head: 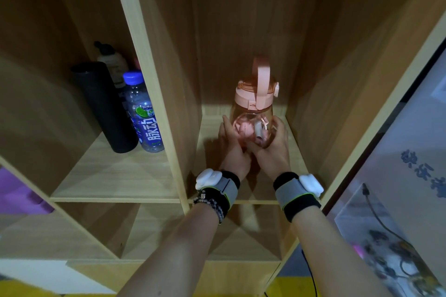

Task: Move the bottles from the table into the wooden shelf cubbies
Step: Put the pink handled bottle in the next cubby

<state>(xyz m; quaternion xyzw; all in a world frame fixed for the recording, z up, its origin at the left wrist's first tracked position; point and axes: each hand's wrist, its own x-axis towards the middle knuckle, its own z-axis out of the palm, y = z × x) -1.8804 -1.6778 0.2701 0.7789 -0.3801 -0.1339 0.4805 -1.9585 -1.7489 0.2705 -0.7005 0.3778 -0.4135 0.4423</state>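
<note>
A pink see-through water bottle (pixel 253 108) with a pink lid and raised carry handle stands upright inside the right cubby of the wooden shelf (pixel 169 128). My left hand (pixel 233 149) wraps its lower left side and my right hand (pixel 274 149) its lower right side. In the left cubby stand a black cylinder flask (pixel 103 106), a clear drink bottle with a blue cap and blue label (pixel 143 113), and behind them a pale lotion bottle with a dark pump (pixel 112 62). The pink bottle's base is hidden by my hands.
Below are two lower cubbies (pixel 154 231) with nothing showing in them. A purple object (pixel 19 193) lies at the left edge. To the right of the shelf are a white board with blue characters (pixel 420 169) and a clear box with cables (pixel 386 243).
</note>
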